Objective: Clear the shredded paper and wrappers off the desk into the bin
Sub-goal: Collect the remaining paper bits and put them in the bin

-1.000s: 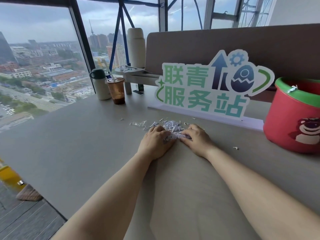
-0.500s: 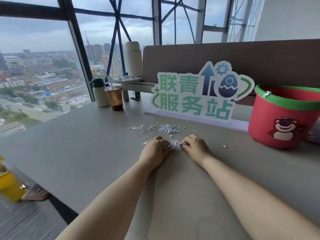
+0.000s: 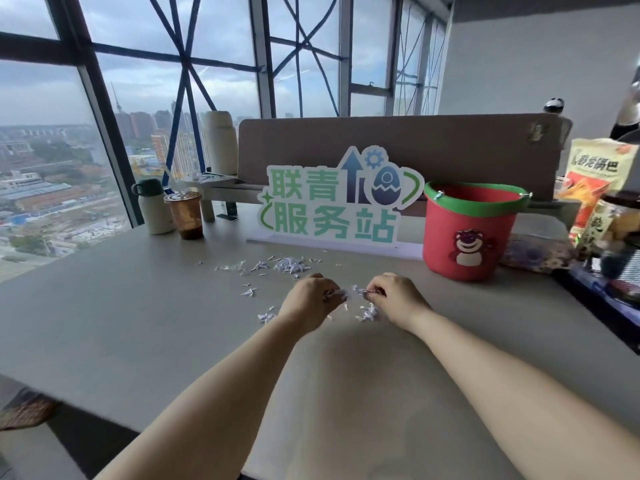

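White and pale-blue shredded paper (image 3: 290, 265) lies scattered over the grey desk (image 3: 138, 306) in the head view. Its thickest drift is strung left to right just beyond the knuckles, in front of the standing sign (image 3: 332, 202). Smaller tufts sit closer in, one to the left of the wrists and one directly under the right hand (image 3: 393, 296). The pieces are short, thin, curled slivers, light enough to judge that they will spill from a loose grasp.

Both hands hang just above the surface, close together, knuckles up. The left hand (image 3: 310, 297) has its fingers curled in, pinching a small clump of shreds. The right does the same with its own clump, and a few slivers poke out between the two.

The red bin (image 3: 446, 233), green-rimmed with its mouth open upward, stands forward and to the right, well apart from the hands. The right hand is nearer to it, so the carry looks to run rightward and away from the body.
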The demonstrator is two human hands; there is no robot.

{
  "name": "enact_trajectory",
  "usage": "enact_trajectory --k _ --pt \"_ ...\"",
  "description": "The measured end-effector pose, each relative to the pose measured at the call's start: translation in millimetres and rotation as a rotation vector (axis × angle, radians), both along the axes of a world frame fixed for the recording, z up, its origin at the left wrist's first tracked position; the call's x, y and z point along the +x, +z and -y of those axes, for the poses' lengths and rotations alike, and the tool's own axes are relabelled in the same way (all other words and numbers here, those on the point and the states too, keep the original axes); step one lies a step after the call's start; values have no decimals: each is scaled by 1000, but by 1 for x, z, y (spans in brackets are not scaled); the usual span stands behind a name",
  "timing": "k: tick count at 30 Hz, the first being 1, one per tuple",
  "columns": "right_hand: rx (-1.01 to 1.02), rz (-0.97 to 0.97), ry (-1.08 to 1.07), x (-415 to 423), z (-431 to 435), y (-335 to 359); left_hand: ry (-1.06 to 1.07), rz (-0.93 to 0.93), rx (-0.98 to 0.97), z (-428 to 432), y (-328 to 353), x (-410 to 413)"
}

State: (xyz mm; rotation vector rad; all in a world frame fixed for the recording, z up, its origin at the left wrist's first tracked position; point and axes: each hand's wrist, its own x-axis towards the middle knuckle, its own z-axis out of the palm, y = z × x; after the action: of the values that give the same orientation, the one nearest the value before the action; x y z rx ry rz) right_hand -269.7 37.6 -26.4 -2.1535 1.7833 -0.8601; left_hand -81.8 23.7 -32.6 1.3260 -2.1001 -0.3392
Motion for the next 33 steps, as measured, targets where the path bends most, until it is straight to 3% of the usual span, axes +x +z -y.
enact_trajectory --k 17,21,33 --pt "-89 -43 -217 -108 -35 76 -184 -69 -30 8 64 -112" --pt "-78 47 -217 -129 -32 97 -207 -56 -61 15 86 -132" --pt "-199 -42 -291 -158 -4 153 -227 -74 -147 60 149 -172"
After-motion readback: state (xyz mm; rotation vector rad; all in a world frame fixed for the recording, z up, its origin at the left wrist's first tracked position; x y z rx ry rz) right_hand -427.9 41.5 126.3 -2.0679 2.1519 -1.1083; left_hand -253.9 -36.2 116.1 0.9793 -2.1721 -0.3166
